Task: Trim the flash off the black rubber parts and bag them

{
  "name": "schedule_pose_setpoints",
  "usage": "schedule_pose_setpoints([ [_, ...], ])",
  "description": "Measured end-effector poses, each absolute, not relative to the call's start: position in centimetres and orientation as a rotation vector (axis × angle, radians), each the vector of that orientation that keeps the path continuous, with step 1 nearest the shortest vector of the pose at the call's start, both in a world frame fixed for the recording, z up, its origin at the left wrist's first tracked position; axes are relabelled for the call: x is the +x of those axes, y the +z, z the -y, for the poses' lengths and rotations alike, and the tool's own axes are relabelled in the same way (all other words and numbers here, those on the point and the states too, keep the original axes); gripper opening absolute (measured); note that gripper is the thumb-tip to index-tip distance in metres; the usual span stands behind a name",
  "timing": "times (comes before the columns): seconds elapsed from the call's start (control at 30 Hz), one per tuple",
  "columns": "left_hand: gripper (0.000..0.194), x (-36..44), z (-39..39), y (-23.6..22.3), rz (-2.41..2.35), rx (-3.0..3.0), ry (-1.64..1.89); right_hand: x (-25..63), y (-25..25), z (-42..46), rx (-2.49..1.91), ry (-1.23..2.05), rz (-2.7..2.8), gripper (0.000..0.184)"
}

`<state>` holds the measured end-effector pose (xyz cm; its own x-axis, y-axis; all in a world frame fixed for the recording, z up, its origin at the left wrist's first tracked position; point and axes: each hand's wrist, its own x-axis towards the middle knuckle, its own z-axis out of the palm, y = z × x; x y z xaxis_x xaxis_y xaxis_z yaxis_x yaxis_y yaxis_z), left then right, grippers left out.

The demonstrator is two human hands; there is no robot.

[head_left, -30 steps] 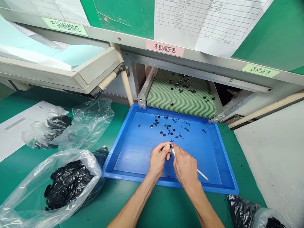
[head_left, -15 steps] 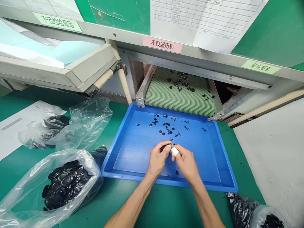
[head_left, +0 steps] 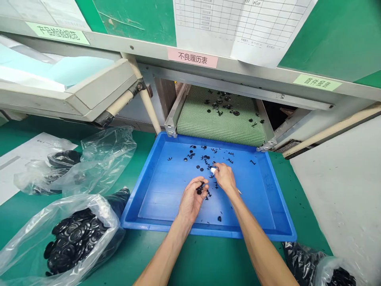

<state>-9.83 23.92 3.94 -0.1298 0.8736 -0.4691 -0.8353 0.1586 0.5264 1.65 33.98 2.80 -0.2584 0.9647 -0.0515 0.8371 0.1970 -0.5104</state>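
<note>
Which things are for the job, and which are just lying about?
Seem in the job:
- left hand, holding small black parts
- right hand, holding thin stick
- blue tray

Untouched, perhaps lying about:
- open plastic bag of black discs
- paper sheet on green table
- light blue paper

Left hand (head_left: 191,198): bare, mid-frame, slightly left of the other; long, slim fingers, rounded tips.
Right hand (head_left: 225,176): bare, just right of frame centre, a bit higher up; knuckles and back of hand uncovered.
White covering (head_left: 213,170): short, on one digit of the right hand, near the tip; tape or finger cot, can't tell which from here. Digit under it unclear too.
Wrists: both bare, narrower than the forearms.
Left forearm (head_left: 166,250): uncovered down to the bottom edge, left of centre; widens below the wrist.
Right forearm (head_left: 262,242): same, running out at lower right; long, smooth outline.
</note>
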Motion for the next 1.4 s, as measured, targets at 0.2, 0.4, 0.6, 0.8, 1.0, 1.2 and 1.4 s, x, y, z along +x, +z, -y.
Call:
schedule_pose_setpoints([
  [0.2, 0.027, -9.9, -23.9, 3.6, -0.958, 0.009, 1.398, 1.4, 3.7, -33.4, -1.568, 0.685, 2.240, 0.031],
  [0.4, 0.034, -9.4, -23.6, 3.4, -0.883, 0.166, 1.441, 3.0, 6.6, -28.5, -1.137, 0.740, 2.216, 0.027],
  [0.6, 0.032, -9.3, -23.4, 3.5, -0.830, 0.178, 1.468, 3.4, 7.6, -26.2, -1.144, 0.711, 2.315, 0.042],
  [0.8, 0.035, -9.4, -23.3, 4.1, -0.800, 0.224, 1.494, 4.9, 8.1, -25.2, -1.366, 0.556, 2.380, 0.050],
  [1.0, 0.036, -9.1, -23.3, 4.0, -0.860, 0.258, 1.475, 4.0, 8.4, -24.5, -1.497, 0.260, 2.513, 0.034],
  [1.2, 0.033, -9.1, -23.4, 3.8, -0.862, 0.289, 1.498, 3.1, 8.4, -24.4, -1.514, 0.120, 2.494, 0.032],
  [1.4, 0.034, -9.1, -23.3, 3.8, -0.884, 0.314, 1.502, 3.1, 8.4, -24.4, -1.535, 0.070, 2.517, 0.032],
])
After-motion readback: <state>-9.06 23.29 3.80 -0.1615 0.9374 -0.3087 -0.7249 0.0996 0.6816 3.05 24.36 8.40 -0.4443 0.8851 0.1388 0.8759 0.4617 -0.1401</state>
